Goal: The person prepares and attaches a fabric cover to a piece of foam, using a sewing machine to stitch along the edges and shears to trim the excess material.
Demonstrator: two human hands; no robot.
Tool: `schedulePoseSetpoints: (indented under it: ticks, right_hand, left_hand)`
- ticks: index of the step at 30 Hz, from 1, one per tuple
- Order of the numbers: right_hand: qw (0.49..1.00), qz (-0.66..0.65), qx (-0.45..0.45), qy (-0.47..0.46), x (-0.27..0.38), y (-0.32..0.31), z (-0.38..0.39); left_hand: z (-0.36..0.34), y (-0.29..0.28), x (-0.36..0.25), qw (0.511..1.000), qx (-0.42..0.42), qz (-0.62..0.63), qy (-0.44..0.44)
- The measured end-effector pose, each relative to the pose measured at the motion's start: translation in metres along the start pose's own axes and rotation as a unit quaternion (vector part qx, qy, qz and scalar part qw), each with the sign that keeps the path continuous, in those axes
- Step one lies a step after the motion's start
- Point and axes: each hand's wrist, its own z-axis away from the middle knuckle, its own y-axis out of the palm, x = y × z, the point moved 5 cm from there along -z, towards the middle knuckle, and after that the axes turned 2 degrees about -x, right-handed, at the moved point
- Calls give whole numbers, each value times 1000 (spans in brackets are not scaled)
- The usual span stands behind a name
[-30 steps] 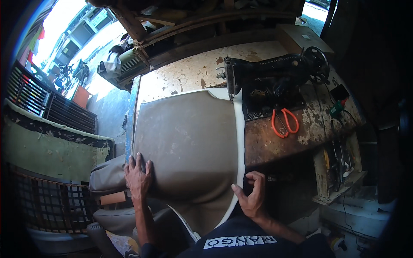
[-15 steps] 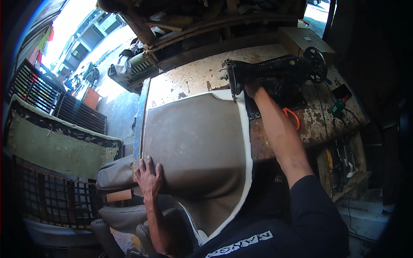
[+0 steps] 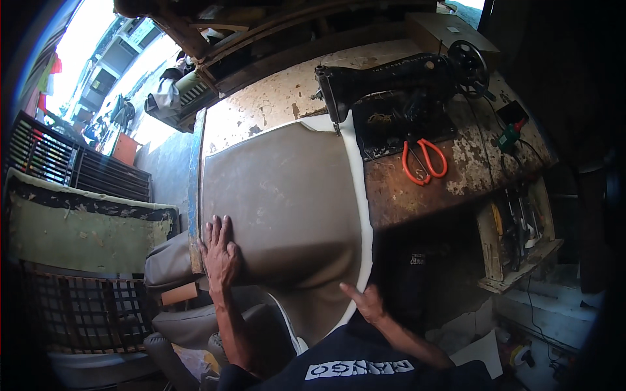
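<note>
My left hand (image 3: 220, 257) lies with fingers stretched on a taupe vinyl-like piece (image 3: 280, 189) with white backing along its edge. My right hand (image 3: 365, 301) is at that piece's lower right edge, thumb on top and the other fingers partly hidden at the edge. The far edge of the piece lies under the needle end of a black sewing machine (image 3: 391, 75). Orange-handled scissors (image 3: 440, 156) rest beside the machine's bed, right of the piece.
A worn wooden table (image 3: 469, 176) carries a green-handled tool (image 3: 508, 137) and a cardboard box (image 3: 443, 29). A tool rack (image 3: 489, 247) hangs at right, a wooden shelf frame (image 3: 261, 29) stands behind. Padded panel (image 3: 85, 228), metal grids (image 3: 85, 313) and grey cushions (image 3: 182, 319) are at left.
My right hand went up under the machine's arm half a second ago and is now back at the piece's lower edge. My left hand stays on the piece. The view has shifted.
</note>
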Motion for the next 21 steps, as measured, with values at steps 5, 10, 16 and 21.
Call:
schedulePoseSetpoints:
  ticks: [5,10,16,21]
  right_hand:
    - [990,46,5,133,-9,-17,6]
    - [998,8,30,47,24,-27,11]
    - [996,-31,18,77,25,-32,7]
    - [995,-23,20,99,31,-31,-6]
  left_hand:
    - [0,-5,-9,999,7,-33,-27]
    - [-3,-7,-15,999,2,-10,-30]
    - [-13,-7,-23,999,11,-13,-37]
    - [-28,-4,-17,999,7,-13,-36]
